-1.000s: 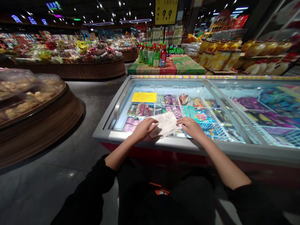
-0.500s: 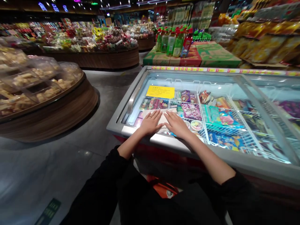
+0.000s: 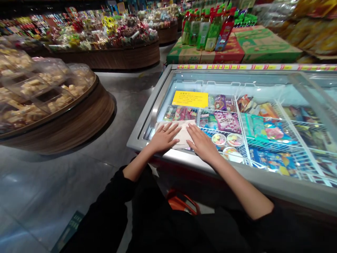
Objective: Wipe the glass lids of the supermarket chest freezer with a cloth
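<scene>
A pale cloth (image 3: 183, 136) lies spread on the glass lid of a chest freezer (image 3: 246, 172), close to its front left corner. My left hand (image 3: 163, 140) rests flat on the left part of the cloth, fingers spread, a ring on one of them. On the cloth's right edge lies my right hand (image 3: 202, 144), palm down with its fingers stretched out. Both hands press from above rather than grasp. A yellow sign (image 3: 190, 99) is on the glass just beyond the cloth. The lid's grey handle (image 3: 158, 109) is left of my left hand.
Under the glass, wire baskets (image 3: 247, 147) hold frozen packs and tubs. Bottles (image 3: 205, 30) stand on cartons (image 3: 265, 44) behind the freezer. A rounded wooden display (image 3: 86, 121) with clear bins is at the left. An orange object (image 3: 181, 203) is low beneath the freezer's front.
The cloth and both hands have slid left across the glass, nearer the handle. My hands are slightly farther apart. The view has tilted down and come closer to the freezer.
</scene>
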`<state>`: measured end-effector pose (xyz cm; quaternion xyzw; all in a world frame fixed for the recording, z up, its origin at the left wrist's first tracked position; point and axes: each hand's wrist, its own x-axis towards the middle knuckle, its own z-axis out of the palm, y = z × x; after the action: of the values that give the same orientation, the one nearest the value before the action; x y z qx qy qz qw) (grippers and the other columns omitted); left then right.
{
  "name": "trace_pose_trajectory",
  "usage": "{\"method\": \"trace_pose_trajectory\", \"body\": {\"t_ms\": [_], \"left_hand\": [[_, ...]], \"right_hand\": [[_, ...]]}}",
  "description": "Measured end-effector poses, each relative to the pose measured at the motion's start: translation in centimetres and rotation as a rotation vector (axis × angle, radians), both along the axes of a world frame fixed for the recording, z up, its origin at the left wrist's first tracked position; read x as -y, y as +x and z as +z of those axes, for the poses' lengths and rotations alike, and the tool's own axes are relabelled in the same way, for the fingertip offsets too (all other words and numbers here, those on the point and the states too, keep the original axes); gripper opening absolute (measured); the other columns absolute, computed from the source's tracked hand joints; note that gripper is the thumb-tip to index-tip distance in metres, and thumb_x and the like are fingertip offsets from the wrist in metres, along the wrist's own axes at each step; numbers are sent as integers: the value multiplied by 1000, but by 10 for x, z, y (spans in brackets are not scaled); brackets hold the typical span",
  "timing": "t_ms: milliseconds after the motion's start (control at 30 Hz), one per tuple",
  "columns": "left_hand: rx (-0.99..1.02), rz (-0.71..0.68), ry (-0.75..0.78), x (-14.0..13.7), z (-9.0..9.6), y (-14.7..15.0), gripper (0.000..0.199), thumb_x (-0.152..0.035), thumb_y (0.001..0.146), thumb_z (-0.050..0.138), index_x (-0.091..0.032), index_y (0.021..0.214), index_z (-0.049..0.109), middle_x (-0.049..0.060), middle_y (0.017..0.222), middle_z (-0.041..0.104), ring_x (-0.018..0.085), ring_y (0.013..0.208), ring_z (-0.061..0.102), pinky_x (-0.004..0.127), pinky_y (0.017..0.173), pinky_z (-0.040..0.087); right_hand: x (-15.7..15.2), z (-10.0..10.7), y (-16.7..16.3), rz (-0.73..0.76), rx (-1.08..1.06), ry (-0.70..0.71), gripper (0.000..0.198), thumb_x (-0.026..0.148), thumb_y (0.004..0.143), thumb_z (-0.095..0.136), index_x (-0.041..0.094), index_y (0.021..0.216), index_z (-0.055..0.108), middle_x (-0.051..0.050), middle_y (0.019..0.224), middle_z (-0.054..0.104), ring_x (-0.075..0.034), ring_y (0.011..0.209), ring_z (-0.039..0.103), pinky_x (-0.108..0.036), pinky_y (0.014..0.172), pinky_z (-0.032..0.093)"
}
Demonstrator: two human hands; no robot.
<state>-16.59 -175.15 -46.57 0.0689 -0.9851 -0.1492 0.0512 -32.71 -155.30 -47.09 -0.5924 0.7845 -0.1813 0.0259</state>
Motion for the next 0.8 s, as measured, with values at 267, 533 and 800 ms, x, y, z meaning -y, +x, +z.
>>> {"method": "trace_pose_trajectory", "body": {"t_ms": [267, 533, 800], "left_hand": [[-18, 8, 234, 20, 0, -8, 55, -32, 109, 44, -21, 162, 44, 9, 172, 37, 26, 164, 27, 49, 134, 21], [-452, 78, 324, 42, 0, -1, 55, -15, 103, 41, -21, 156, 52, 9, 163, 54, 23, 155, 45, 45, 132, 32], [-384, 182, 167, 100, -11, 25, 57, -17, 104, 40, -15, 161, 45, 14, 168, 44, 25, 160, 36, 48, 134, 27]], "right_hand": [[2, -8, -8, -74, -29, -36, 60, 43, 108, 41, 13, 159, 48, -16, 167, 47, -33, 159, 35, -56, 131, 29], [64, 5, 48, -76, -87, 2, 64, 41, 106, 45, 18, 166, 39, -12, 173, 38, -37, 161, 30, -59, 130, 27], [69, -2, 36, 83, -18, 148, 57, 42, 109, 39, 34, 166, 40, -1, 175, 34, -32, 163, 26, -60, 130, 25]]}}
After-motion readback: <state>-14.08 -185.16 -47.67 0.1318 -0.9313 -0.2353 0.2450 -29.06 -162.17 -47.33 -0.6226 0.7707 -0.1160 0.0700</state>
